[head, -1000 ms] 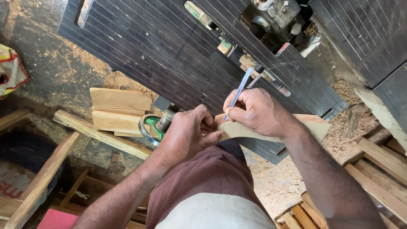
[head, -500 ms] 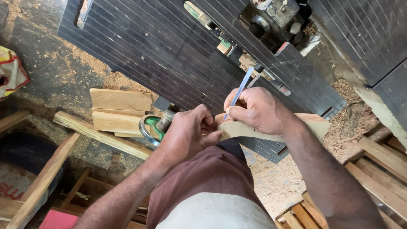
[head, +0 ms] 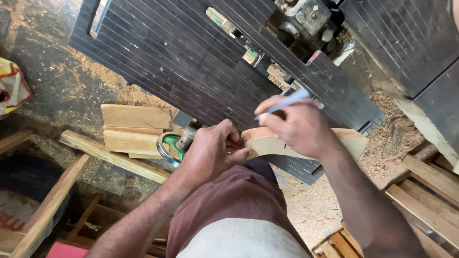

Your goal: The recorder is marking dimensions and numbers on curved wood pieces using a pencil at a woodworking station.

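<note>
A dark grooved machine table (head: 191,57) fills the space ahead, and against its near edge lies a curved wooden piece (head: 267,143) — its left end pinched by the left hand (head: 210,153), fingers curled tight on it. The right hand (head: 299,126) hovers above the wood with its fingers closed round a blue pen (head: 282,104), tip clear of the surface — sawdust floor (head: 315,200) and loose wooden slats (head: 430,186) crowd the right, stacked offcuts (head: 134,126) the left.

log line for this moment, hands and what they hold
left hand: pinching curved wood piece on dark ribbed table | right hand: holding blue pen, tip off the wood
</note>
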